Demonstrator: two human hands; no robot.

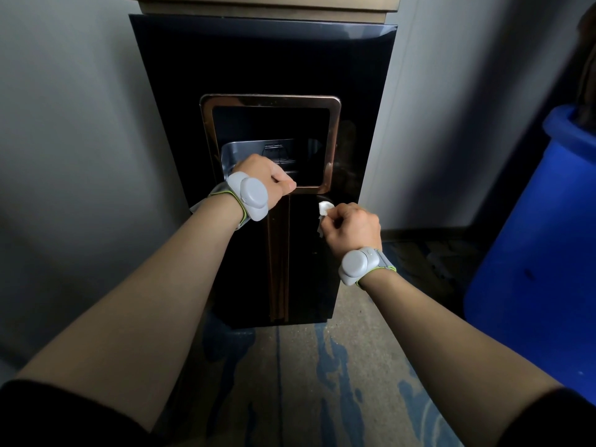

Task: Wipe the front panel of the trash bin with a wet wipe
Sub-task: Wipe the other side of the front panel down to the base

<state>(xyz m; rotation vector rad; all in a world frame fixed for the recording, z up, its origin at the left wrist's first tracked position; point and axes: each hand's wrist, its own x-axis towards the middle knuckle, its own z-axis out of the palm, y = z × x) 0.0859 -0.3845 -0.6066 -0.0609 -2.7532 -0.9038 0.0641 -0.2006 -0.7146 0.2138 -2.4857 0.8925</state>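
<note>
Against the trash bin's front panel [245, 59], just below the copper-framed opening [270, 143], a wipe is at work

Right hand [353, 228] has its fingers [335, 221] curled round a bunched white wet wipe [325, 209], which sits at the glossy black panel below the frame's right corner; whether it presses the surface or hovers just off it I cannot tell. Left hand [267, 177] grips the frame's lower edge, fingers clenched over it, seemingly steadying the bin. Wiping looks under way; the next move calls for firm contact and strokes across the rest of the panel, above and beside the opening and down by the vertical copper strip [279, 259]. Behind the opening a metal inner bucket [258, 153] shows, contents not visible. Right of the bin stands a blue barrel [541, 240], contents unclear
</note>
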